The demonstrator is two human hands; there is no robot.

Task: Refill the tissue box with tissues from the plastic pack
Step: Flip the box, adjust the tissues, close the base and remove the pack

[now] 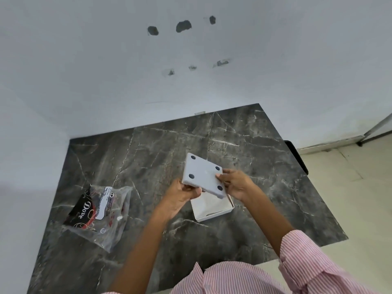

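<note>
A person in a pink-and-white striped shirt (307, 264) holds the square grey base panel (203, 175) of a tissue box above a dark marble-patterned table (254, 155), both hands gripping it at once. The left hand (182, 194) clasps the panel's near-left corner, thumb on top and fingers curled beneath; the right hand (235, 183) pinches the right edge between thumb and fingers. The panel is tilted, its underside turned towards the camera, showing four dark round feet, one near each corner. Directly below it on the table lies the open white tissue box (212, 209), partly hidden by the panel and the hands; pale contents show inside, though whether they are tissues cannot be told. Well apart to the left, the clear plastic pack (99, 215) lies flat and crumpled on the table, printed with a dark label and red swirls. A white wall (191, 71) with several patched holes rises behind the table.
</note>
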